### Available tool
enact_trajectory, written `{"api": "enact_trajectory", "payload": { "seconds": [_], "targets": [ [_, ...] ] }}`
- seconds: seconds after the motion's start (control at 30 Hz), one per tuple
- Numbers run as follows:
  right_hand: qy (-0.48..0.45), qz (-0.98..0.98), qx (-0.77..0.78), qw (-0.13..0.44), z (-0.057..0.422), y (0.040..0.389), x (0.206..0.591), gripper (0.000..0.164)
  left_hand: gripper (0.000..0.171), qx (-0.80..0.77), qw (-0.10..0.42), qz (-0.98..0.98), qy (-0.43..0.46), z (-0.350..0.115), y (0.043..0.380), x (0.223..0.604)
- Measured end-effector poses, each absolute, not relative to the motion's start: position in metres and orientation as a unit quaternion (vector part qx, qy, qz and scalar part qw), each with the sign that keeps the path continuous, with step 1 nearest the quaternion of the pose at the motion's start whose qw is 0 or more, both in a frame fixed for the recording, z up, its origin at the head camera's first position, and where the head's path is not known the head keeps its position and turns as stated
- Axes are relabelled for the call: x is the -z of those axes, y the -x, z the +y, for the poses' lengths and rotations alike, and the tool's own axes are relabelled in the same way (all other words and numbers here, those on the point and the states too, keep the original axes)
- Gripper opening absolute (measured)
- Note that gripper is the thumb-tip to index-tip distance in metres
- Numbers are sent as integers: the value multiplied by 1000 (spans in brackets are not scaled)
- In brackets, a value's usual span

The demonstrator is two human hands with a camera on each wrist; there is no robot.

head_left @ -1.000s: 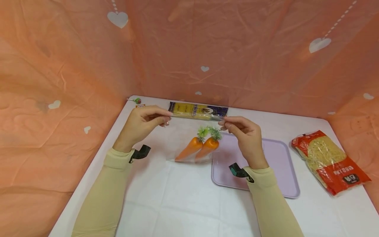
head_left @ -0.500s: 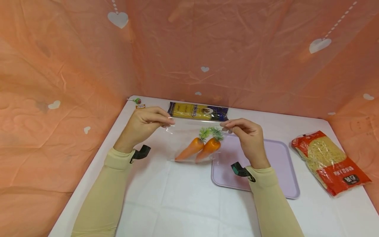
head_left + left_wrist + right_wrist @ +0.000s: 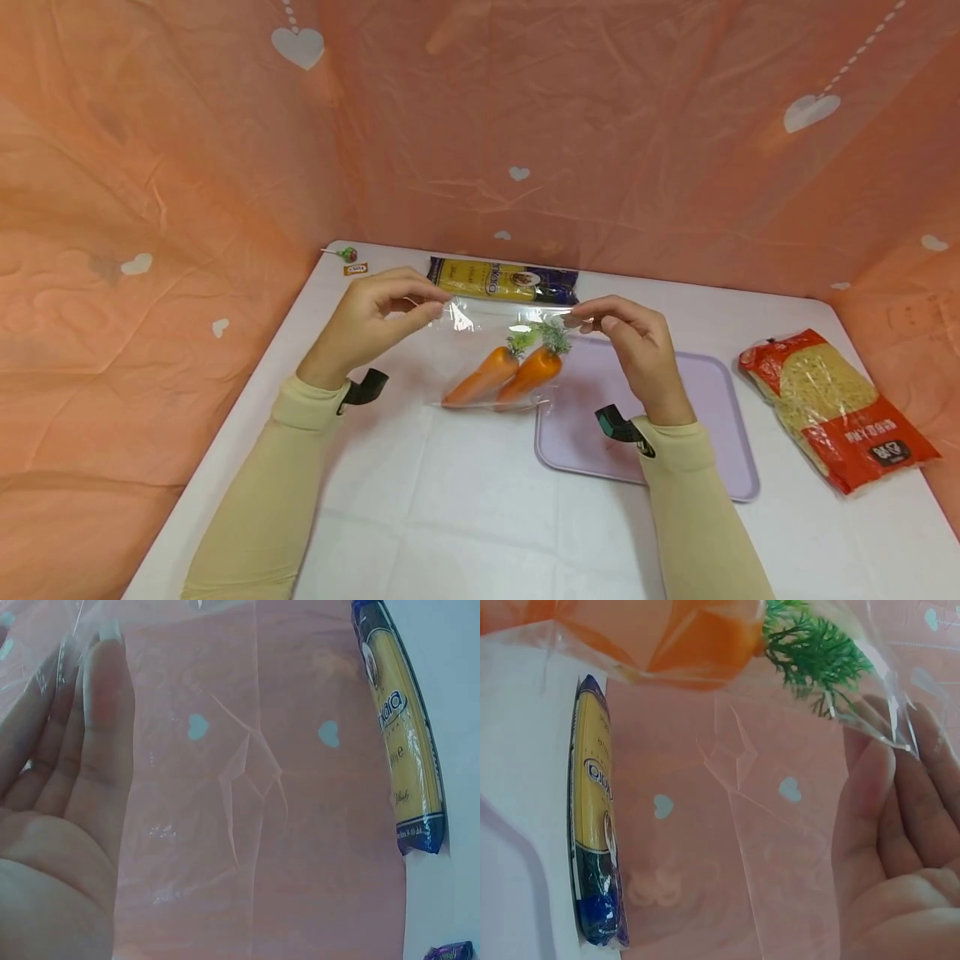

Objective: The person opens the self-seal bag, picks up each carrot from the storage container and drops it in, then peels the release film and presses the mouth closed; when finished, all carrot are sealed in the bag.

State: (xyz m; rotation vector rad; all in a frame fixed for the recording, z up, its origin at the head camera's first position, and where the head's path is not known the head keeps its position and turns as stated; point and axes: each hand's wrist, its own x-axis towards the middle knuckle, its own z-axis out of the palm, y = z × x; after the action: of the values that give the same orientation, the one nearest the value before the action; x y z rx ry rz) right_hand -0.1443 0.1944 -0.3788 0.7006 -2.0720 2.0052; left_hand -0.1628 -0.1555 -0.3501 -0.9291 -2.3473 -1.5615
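A clear plastic bag with two orange carrots in it hangs between my hands. My left hand pinches its upper left corner between thumb and fingers. At the upper right corner, my right hand pinches the film near the green carrot tops. The right wrist view shows a carrot behind the film, with its leafy top beside my right hand. In the left wrist view, film crosses the fingertips of my left hand.
A pack of spaghetti lies along the table's back edge. A lilac tray sits partly under my right arm. Farther right is a red pasta bag. A lollipop and a small wrapped candy lie at the back left corner.
My left hand has shifted a little to the right, uncovering the small candy. My right hand has moved slightly right too. The bag's top edge has dropped slightly and its film catches more light.
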Motion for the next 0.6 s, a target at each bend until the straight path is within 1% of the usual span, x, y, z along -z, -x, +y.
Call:
{"api": "enact_trajectory", "payload": {
  "seconds": [0.1,0.23,0.6],
  "targets": [
    [-214,-707,-669,84,192,143,378,17,22,508,95,-804,292,-152,163,350],
    [-187,-732,-649,85,189,144,378,25,26,507,99,-809,279,-150,164,353],
    [-179,-765,-614,78,193,145,375,26,31,512,91,-799,303,-153,166,352]
  ]
}}
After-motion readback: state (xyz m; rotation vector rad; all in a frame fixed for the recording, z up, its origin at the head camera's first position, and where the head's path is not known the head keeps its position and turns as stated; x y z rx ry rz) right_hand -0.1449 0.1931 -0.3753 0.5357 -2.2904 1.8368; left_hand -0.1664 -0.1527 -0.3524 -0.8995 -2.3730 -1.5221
